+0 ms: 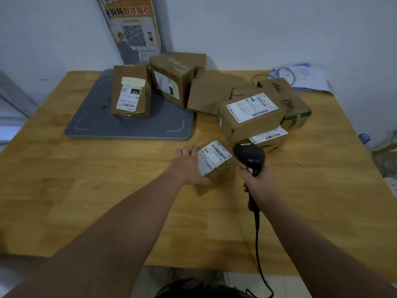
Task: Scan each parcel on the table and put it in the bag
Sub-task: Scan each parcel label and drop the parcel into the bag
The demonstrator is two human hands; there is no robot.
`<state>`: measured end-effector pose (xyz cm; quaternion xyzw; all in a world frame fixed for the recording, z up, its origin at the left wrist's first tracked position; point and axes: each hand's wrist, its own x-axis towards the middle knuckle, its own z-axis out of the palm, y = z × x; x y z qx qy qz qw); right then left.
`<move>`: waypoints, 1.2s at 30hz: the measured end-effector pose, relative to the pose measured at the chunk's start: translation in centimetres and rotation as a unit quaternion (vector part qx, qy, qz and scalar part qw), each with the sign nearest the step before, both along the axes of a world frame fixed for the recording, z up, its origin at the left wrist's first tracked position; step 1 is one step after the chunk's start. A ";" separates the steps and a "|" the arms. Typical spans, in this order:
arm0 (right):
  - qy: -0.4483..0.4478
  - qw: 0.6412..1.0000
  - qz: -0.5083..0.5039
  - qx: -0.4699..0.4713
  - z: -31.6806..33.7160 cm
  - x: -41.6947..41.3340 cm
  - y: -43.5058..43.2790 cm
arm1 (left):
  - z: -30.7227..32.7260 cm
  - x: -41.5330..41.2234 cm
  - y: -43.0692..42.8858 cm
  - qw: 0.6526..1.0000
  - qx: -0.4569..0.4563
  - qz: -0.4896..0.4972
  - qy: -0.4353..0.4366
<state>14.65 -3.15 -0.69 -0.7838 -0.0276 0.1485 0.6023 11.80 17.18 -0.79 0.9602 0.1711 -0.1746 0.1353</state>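
Note:
A small brown parcel [217, 166] with a white barcode label on top sits near the middle of the wooden table [96, 179]. My left hand [190, 166] grips its left side, thumb along the near edge. My right hand [256, 183] holds a black barcode scanner [249, 157] by its handle, head just right of the parcel's label. Several more brown parcels [250, 118] are piled behind it. No bag is in view.
A grey platform scale [133, 127] at the back left carries two upright parcels [130, 92]. A poster with a QR code [133, 24] leans on the wall. Papers and a cable [300, 77] lie at the back right. The scanner's cord [257, 244] trails toward me.

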 end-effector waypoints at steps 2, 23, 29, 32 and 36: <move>-0.020 1.000 -0.013 -0.001 -0.2 -0.3 0.6 | -0.1 -1.3 0.9 0.998 -0.038 0.055 -0.002; 0.125 0.957 0.152 0.213 4.9 -3.4 9.9 | 4.9 -11.1 8.1 0.694 -0.613 0.299 -0.234; 0.079 0.993 0.067 0.060 5.7 -3.5 11.2 | 3.8 -11.2 10.5 0.762 -0.503 0.336 -0.230; 0.033 0.990 0.125 0.047 7.0 -4.5 11.6 | 3.7 -11.4 11.4 0.781 -0.471 0.347 -0.220; -0.031 0.985 0.171 0.003 7.8 -6.1 12.0 | 3.3 -11.3 11.7 0.774 -0.475 0.356 -0.219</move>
